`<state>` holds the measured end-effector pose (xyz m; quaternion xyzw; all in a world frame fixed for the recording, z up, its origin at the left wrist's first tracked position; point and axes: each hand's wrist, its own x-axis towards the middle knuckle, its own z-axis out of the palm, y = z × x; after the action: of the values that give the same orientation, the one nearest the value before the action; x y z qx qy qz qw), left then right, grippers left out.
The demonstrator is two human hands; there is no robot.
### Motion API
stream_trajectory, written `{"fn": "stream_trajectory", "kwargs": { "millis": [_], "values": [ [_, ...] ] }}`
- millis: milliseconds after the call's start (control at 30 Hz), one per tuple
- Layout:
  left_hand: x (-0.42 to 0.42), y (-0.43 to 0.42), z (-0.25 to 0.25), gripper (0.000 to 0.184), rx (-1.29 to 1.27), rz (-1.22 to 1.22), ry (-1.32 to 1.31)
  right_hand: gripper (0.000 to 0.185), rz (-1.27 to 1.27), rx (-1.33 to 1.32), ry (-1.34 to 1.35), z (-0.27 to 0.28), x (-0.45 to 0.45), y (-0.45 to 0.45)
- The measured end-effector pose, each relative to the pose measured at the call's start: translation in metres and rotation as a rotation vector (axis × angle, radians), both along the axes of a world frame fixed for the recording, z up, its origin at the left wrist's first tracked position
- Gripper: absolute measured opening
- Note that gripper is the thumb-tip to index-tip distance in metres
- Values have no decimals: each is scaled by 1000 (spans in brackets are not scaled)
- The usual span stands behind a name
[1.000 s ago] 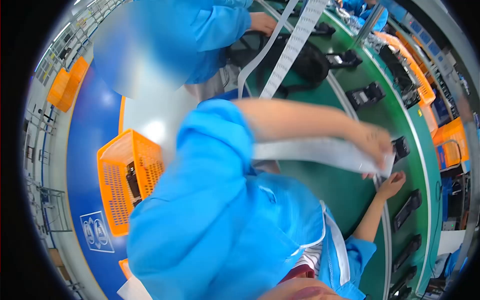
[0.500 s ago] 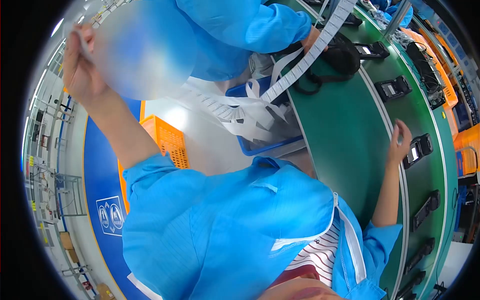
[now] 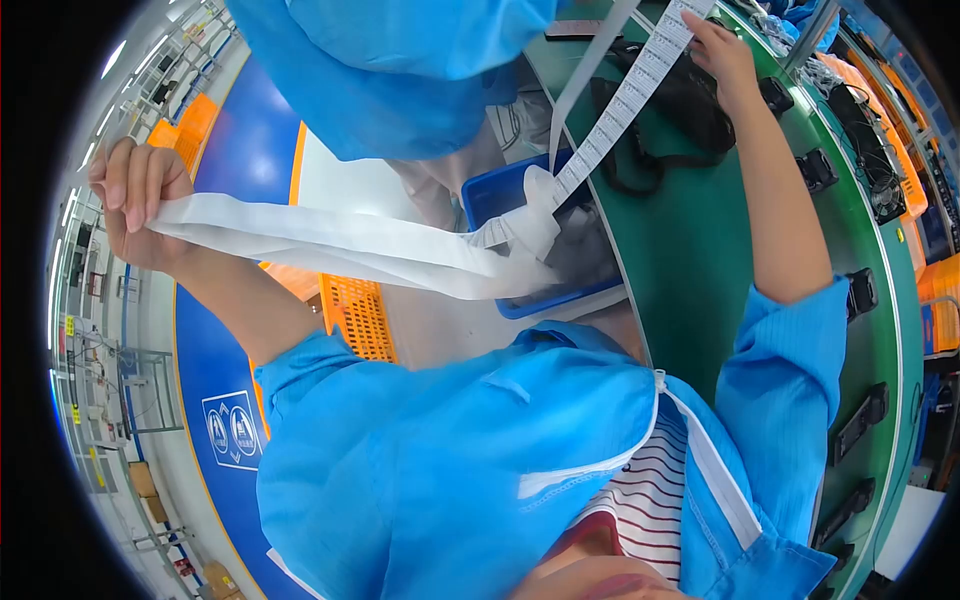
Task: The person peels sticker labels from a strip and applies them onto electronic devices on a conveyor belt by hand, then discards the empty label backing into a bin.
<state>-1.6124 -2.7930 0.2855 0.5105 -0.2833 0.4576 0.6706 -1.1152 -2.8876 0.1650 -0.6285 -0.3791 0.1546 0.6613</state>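
My left hand, raised at the far left, has its fingers closed round a long white paper strip. The strip stretches rightward in loose folds to a blue bin. From the bin, a band of printed labels rises toward the upper right. Up there, my right hand pinches the edge of that band between its fingertips. More crumpled white paper lies inside the bin, partly hidden by the strip. Beneath my right hand a black strapped item rests on the green worktop.
A person in a blue smock is close by at the top. Handheld devices stand along the green line on the right. An orange crate sits below my left arm, and more orange crates are farther off.
My right hand has moved up from beside the devices to the label band. My left hand has lowered slightly, drawing the white strip out straighter. The other person's hand has left the black item.
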Motion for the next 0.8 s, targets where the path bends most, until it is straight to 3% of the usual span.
{"fn": "stream_trajectory", "kwargs": {
  "millis": [200, 333, 433, 500, 567, 633, 733, 800],
  "values": [
    [-13, 18, 1, 7, -36, -29, -15, 17, -112, 325, -111, 42, -12, 39],
    [-4, 19, 6, 6, -105, 132, -35, 11, 79, 317, -89, 58, -56, 18],
    [14, 35, 14, 6, -134, 313, -45, 16, 203, 234, -87, 31, -86, 1],
    [25, 44, 28, 15, -3, 451, -58, 37, 311, 76, -83, -9, -104, -16],
    [37, 58, 56, 25, 132, 596, 15, 36, 389, -64, -83, -68, -117, -21],
    [52, 67, 82, 25, 170, 652, 66, 32, 388, -172, -311, -122, -129, -27],
    [78, 72, 109, 25, 190, 671, 116, 39, 590, -39, 147, -94, -135, -22],
    [94, 74, 122, 25, 198, 680, 146, 36, 622, 143, 261, -54, -111, -5]
  ]
}}
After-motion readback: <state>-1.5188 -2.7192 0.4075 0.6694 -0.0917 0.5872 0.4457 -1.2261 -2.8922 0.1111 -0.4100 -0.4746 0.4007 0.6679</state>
